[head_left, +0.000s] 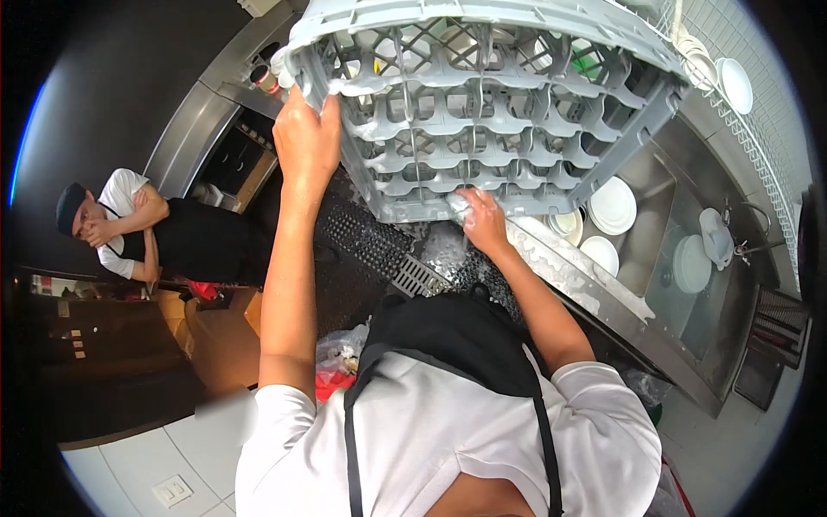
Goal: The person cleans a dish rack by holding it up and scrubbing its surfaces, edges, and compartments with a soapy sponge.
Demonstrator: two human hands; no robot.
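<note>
One grey rack (469, 148), upper centre of frame: left hand (306, 138) clamped round its left side. Right hand (484, 222) curled round sudsy white wad (458, 205) at rack's lower edge.

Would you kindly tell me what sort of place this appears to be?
Most likely the dishwashing area of a commercial kitchen: a grey compartmented dish rack is held up with both hands, white plates are stacked at a steel sink unit, and a co-worker in a dark apron stands nearby.
</note>
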